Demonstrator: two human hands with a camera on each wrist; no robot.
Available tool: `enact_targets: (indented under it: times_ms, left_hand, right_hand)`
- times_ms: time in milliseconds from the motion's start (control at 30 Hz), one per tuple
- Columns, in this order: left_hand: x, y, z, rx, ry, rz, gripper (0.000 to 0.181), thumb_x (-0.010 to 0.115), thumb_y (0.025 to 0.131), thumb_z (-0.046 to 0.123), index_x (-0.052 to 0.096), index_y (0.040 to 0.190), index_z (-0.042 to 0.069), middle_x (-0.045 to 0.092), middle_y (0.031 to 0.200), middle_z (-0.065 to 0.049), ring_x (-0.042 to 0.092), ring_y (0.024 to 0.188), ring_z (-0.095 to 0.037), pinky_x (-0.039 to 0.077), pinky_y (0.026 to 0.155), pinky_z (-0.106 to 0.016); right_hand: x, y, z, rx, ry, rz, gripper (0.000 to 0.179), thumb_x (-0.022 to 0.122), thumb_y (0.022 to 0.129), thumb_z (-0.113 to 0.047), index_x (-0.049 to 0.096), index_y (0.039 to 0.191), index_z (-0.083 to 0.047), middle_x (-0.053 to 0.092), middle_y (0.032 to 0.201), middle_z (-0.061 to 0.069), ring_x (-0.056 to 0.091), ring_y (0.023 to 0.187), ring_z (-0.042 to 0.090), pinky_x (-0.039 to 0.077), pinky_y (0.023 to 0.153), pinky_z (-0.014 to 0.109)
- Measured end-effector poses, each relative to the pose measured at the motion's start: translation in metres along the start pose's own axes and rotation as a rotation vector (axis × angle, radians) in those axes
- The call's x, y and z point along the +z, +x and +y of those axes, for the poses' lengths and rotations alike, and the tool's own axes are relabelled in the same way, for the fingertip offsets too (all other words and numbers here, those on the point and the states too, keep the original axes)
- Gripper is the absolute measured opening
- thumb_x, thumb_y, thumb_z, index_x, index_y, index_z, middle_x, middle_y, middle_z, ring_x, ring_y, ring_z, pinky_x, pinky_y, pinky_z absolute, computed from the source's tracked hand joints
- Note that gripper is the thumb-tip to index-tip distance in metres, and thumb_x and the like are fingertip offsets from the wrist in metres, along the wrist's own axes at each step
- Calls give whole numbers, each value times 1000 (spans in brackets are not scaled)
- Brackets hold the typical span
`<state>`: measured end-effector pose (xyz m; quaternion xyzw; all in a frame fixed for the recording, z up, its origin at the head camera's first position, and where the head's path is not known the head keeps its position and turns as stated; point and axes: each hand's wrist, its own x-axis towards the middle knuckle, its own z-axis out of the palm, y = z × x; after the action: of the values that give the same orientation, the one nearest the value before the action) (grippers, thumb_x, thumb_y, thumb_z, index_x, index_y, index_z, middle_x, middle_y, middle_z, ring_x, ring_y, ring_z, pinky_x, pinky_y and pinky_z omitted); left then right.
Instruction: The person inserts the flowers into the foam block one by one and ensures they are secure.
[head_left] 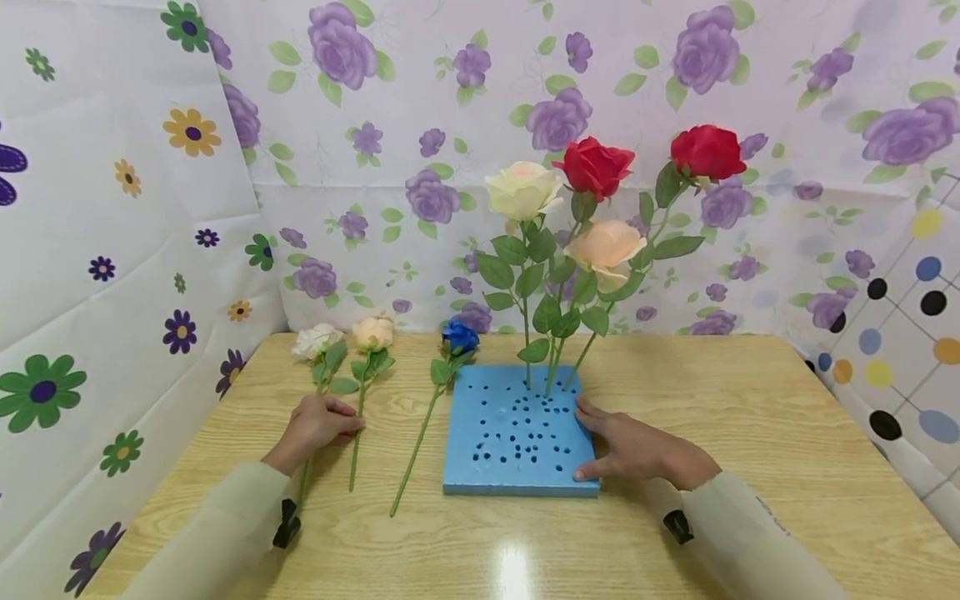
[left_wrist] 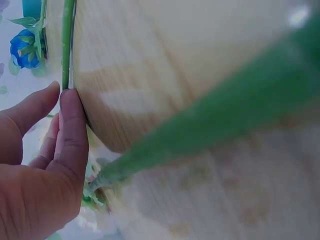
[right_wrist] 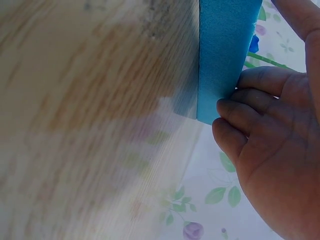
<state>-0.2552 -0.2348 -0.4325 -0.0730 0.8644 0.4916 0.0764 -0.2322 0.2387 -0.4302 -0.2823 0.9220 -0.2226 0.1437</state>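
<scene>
My left hand (head_left: 318, 427) is low over the table and pinches the green stem of a peach rose (head_left: 373, 334) lying there. In the left wrist view, thumb and forefinger meet at that stem (left_wrist: 67, 45). A white rose (head_left: 317, 341) lies just left of it, its stem partly under my hand. To the right lies a blue rose (head_left: 460, 337). My right hand (head_left: 637, 446) rests against the right side of a light blue foam block (head_left: 465, 467) full of holes, thumb near its front corner. In the right wrist view, extended fingertips (right_wrist: 227, 135) touch the block's side.
Upright in the block's back part stand a cream rose (head_left: 522, 190), two red roses, one of them tall (head_left: 596, 167) and one leaning right (head_left: 708, 152), and a peach rose (head_left: 606, 247). The wooden table (head_left: 712, 400) meets a flowered cloth (head_left: 420, 275) behind.
</scene>
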Motion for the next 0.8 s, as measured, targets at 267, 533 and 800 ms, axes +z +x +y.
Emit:
enact_targets:
  times_ms: [267,533,800]
  left_hand:
    - [2,6,2,-57,-8,38,25,78,84,2,62,99,-9,69,80,-13,69,66,-18,62,63,-32]
    - [-1,4,5,-87,-63,-18,32,73,88,3,55,110,-12,66,86,-15,67,70,-18,61,63,-31]
    - [-4,1,11,-77,-120,-98,35,68,93,1,56,121,-17,64,96,-14,65,72,-15,61,65,-28]
  right_hand:
    - [-1,0,-1,-5,3,0,103,75,85,-54,29,151,11,14,162,24,25,145,42,32,114,53]
    - [-1,1,-2,-3,-11,1,103,75,84,-54,29,151,10,15,162,24,26,145,42,33,114,52]
    - [-1,0,-2,-11,-18,1,104,75,84,-54,29,151,11,15,161,25,27,144,42,34,113,53]
